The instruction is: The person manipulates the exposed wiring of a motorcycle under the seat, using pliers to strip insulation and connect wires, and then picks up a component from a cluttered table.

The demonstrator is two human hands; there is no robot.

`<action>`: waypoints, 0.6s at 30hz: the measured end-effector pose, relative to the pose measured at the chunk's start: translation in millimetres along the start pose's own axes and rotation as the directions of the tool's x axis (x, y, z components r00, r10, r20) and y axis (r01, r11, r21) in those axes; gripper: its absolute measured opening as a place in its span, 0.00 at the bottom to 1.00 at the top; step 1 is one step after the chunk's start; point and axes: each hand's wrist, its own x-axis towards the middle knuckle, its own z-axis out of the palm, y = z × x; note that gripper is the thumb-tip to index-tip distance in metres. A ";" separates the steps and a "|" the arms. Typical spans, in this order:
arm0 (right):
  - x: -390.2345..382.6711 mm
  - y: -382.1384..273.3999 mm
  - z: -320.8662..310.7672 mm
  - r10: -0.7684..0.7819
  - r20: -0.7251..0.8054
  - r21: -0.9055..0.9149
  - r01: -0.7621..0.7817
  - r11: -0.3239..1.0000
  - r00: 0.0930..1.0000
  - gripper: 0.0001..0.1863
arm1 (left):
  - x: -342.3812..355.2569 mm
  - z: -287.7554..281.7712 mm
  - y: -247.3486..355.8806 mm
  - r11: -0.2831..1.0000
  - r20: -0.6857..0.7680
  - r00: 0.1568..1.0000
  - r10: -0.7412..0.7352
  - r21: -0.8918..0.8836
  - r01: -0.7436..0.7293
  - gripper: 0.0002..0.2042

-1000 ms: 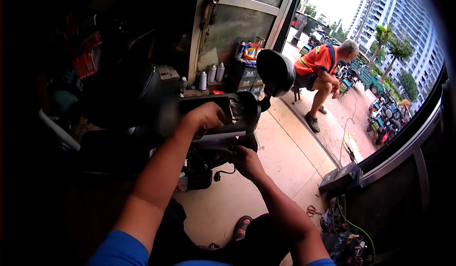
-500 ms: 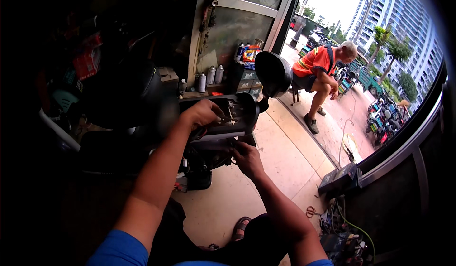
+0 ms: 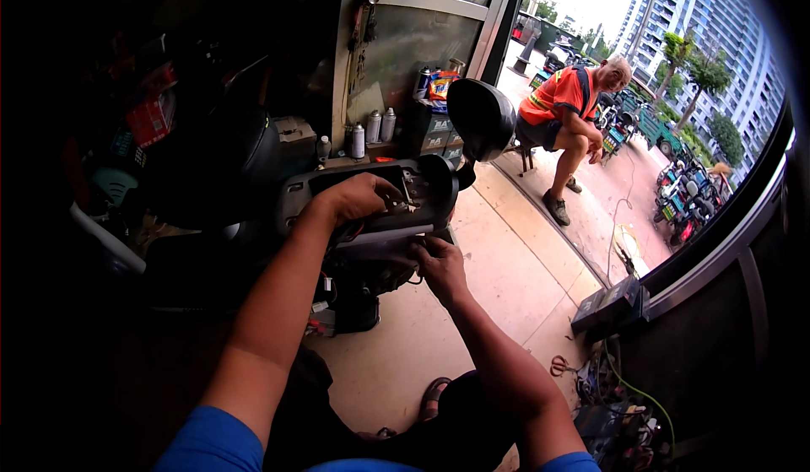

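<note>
In front of me is the rear of a scooter, its black and grey tail panel (image 3: 434, 187) facing the doorway. My left hand (image 3: 364, 197) reaches over the top of it, fingers bent down into the opening beside a small metal bracket (image 3: 408, 192). What those fingers hold, if anything, is hidden. Lower down, my right hand (image 3: 442, 266) has thumb and fingertips pinched together at the lower side edge of the panel. I cannot make out what lies between them. Cables (image 3: 392, 280) hang under the panel, near the right hand. A black backrest pad (image 3: 479, 119) rises behind it.
Spray cans (image 3: 374, 126) and stacked dark boxes (image 3: 437, 134) stand by the glass door. A seated person in an orange vest (image 3: 560, 101) is outside the threshold. Batteries (image 3: 609, 305), scissors (image 3: 558, 365) and tangled wires (image 3: 603, 392) lie at the right. Parked scooters (image 3: 688, 202) stand outside.
The panel's top shows more plainly on its left side, and the view has shifted slightly. Both hands stay at nearly the same places on it. The seated person's head has turned toward me.
</note>
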 end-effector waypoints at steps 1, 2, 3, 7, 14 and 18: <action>-1.6 -4.4 -1.9 -0.001 -0.005 -0.006 0.001 1.000 1.000 0.15 | 0.8 -0.5 -2.4 0.998 0.010 0.999 0.037 0.050 -0.037 0.26; -2.2 -2.5 -2.0 -0.001 -0.008 -0.004 0.001 1.000 1.000 0.15 | 1.3 -1.0 -4.8 0.992 0.023 0.997 0.073 0.099 -0.075 0.26; -1.2 -1.2 -6.2 0.028 -0.012 0.025 -0.028 0.999 1.000 0.15 | 2.3 0.2 -0.3 0.986 0.019 0.997 0.072 0.146 -0.074 0.25; -5.3 -7.1 -12.6 0.063 0.031 0.012 -0.063 0.998 0.998 0.15 | -2.9 0.0 1.5 0.987 -0.039 0.998 0.043 0.157 -0.037 0.25; -3.2 3.7 -22.5 0.041 -0.007 -0.016 -0.042 0.999 0.999 0.15 | -0.5 9.5 13.9 0.965 -0.102 0.995 0.013 0.260 0.014 0.25; -2.8 -1.0 -22.3 0.020 -0.044 -0.003 -0.020 1.000 0.999 0.15 | 1.5 6.7 5.8 0.942 -0.151 0.988 0.027 0.335 0.025 0.25</action>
